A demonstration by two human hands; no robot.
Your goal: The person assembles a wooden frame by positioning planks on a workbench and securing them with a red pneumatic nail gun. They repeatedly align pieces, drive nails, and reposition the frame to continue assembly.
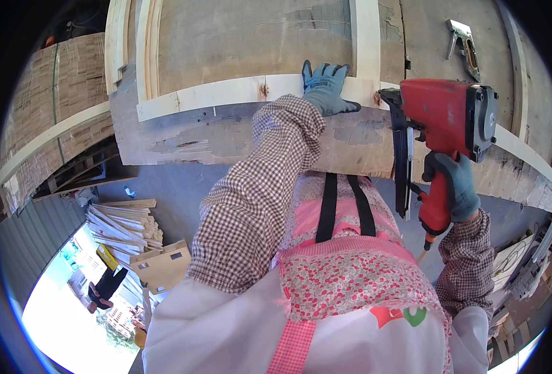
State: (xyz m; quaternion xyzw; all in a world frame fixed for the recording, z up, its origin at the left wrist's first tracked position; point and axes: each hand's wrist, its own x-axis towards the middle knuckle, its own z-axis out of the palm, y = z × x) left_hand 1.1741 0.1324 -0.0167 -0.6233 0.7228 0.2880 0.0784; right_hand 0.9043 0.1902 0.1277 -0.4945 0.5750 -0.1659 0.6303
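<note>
My left hand (329,88), in a blue-grey glove, lies on a pale wooden slat (226,92) with its fingers stretched out and the thumb apart. My right hand (458,184), gloved too, is wrapped round the handle of a red nail gun (439,112). The tool's dark nose points at the slat, just right of my left hand, near where an upright slat (366,40) meets it. Whether the nose touches the wood I cannot tell. A hose runs from the bottom of the handle.
The slats lie on a worn wooden workbench (350,140). A hand stapler (464,48) rests at the far right. Stacked brown boards (79,78) stand on the left, with a pile of wood strips (123,227) on the floor below. Another person (101,296) is in the distance at lower left.
</note>
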